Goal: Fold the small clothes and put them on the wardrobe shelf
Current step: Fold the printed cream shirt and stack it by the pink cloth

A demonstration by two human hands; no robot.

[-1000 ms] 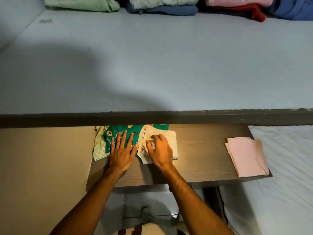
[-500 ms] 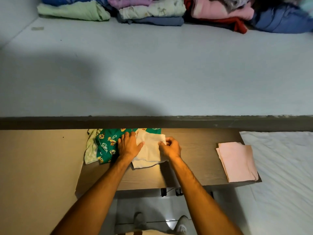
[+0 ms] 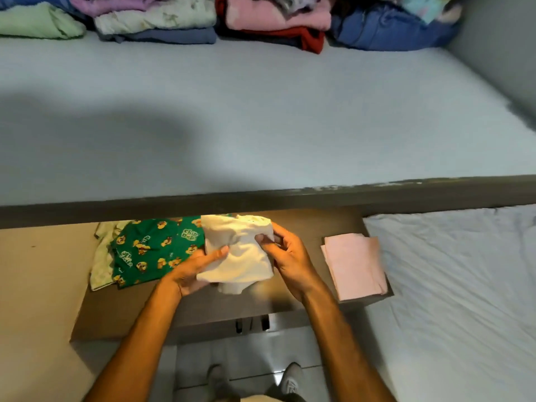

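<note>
A folded cream garment [image 3: 239,250] is lifted just above the dark wooden table [image 3: 121,311]. My left hand [image 3: 194,269] grips it from below on its left side, thumb on top. My right hand [image 3: 285,253] pinches its right edge. To the left on the table lies a green garment with a cartoon print [image 3: 153,250] over a pale yellow-green one [image 3: 101,256]. A folded pink garment [image 3: 352,265] rests at the table's right end. The pale blue wardrobe shelf [image 3: 261,111] spreads above the table, behind a dark front edge [image 3: 261,198].
Stacks of folded clothes line the back of the shelf: light green [image 3: 37,23], floral over blue [image 3: 156,23], pink over red [image 3: 275,21], dark blue [image 3: 385,33]. A white-sheeted bed [image 3: 464,300] lies to the right. My shoes [image 3: 290,378] stand on the tiled floor.
Both hands went from pressing the cream garment flat on the table to gripping its sides and lifting it off the surface. The view tilted up, showing more of the shelf's stacks.
</note>
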